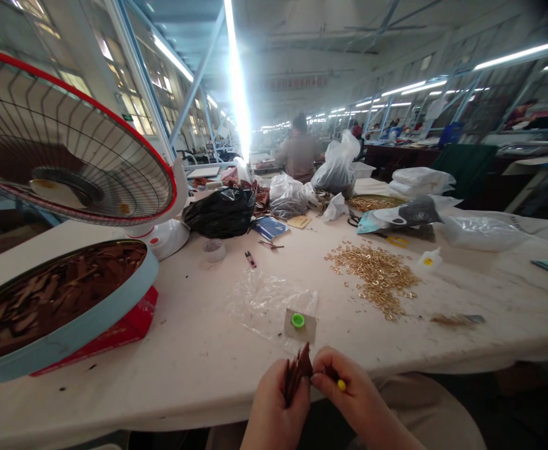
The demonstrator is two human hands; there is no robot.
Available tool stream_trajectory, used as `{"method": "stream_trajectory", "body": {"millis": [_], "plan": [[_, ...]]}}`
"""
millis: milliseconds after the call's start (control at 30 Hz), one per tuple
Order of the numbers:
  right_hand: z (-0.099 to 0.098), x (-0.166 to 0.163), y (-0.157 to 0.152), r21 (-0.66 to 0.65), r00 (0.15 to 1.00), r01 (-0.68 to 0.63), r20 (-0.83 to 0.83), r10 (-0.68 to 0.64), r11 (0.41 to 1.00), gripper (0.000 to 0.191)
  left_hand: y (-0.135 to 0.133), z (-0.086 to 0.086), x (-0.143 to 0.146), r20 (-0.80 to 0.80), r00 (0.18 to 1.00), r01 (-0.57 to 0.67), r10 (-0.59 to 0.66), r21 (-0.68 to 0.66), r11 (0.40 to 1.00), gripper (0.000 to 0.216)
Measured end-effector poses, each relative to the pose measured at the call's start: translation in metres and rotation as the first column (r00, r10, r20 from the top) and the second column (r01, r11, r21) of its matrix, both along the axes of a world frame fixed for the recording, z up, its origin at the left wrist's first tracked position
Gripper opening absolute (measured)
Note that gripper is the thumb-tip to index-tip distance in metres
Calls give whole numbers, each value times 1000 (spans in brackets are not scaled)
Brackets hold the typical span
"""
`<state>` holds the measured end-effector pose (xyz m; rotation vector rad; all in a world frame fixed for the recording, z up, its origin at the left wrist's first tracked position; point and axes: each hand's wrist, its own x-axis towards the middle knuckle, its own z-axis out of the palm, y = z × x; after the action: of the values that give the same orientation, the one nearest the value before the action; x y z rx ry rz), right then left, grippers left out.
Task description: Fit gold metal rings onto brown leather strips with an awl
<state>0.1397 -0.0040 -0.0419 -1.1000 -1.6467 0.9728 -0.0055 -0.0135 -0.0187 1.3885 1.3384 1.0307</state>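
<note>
My left hand (280,400) is closed around a bunch of brown leather strips (297,373), which fan upward from its fingers. Close beside it, my right hand (346,390) pinches at the edge of the strips. A small yellow-ended tool (342,385) sticks out of the right fist; the rest of it is hidden by the fingers. Just beyond both hands, a bright green cap (297,320) rests on a grey-brown square card (307,331), partly over a clear plastic sheet (274,300).
A blue-rimmed tray (67,337) of brown strips sits at left on a red box (133,325), under a red-rimmed fan (173,187). Gold metal rings (377,275) lie heaped at right, near a white bottle (429,259) and a brush (456,320). Thread snips (250,259) and bags lie farther back.
</note>
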Motion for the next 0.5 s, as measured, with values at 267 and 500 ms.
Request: {"method": "stream_trajectory", "body": {"millis": [267,500], "plan": [[6,-1,-5,-156,988,-54,-153,30,986,13,2,2,-5,-89,988,127,-128,-21,992,2],[2,-16,-10,-286,863,-40,-492,-111,957,28,1,-3,0,270,956,127,-117,-21,992,19]]}}
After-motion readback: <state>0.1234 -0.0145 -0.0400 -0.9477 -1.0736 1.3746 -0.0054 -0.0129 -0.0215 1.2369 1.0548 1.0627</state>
